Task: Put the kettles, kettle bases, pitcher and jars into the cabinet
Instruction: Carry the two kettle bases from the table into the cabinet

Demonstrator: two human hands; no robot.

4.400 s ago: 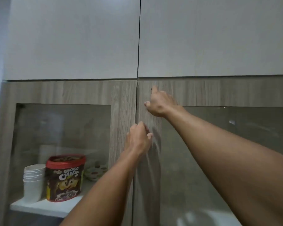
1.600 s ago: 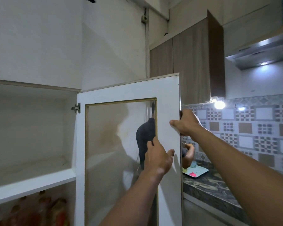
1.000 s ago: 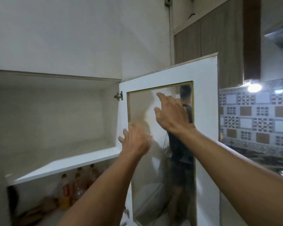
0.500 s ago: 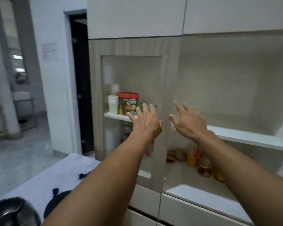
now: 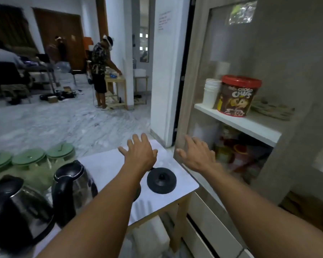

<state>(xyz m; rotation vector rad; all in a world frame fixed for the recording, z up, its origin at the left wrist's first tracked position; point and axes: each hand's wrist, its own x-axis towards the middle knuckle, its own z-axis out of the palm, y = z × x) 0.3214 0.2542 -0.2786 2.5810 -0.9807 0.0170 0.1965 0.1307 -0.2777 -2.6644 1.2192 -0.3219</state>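
So far, nothing of the load is in the cabinet point(image 5: 287, 71). The one shelf point(image 5: 237, 125) visible through its glass front carries only a red-lidded tub point(image 5: 238, 96) and a stack of white cups point(image 5: 211, 92), neither of them yours to move. Everything seen waits on the white table point(image 5: 186, 183) to your left. The nearer kettle point(image 5: 17, 207) sits at the bottom left corner, with the farther kettle point(image 5: 74, 185) just beside it. Three green-lidded jars point(image 5: 28, 158) stand in a row behind them. One black kettle base point(image 5: 161, 180) lies near the table's right edge. A dark shape under your left forearm may be the second base, not confirmed. Pitcher not in view. Judgement: the task is at its start, and every transfer is left to do. Your left hand point(image 5: 140, 153) is stretched out palm down over the far part of the table, just beyond the kettle base, fingers spread and straight, with nothing in its grasp. Your right hand point(image 5: 198, 155) is held out the same way past the table's right edge, in front of the cabinet's lower glass, fingers splayed and likewise empty. Neither hand touches any item.
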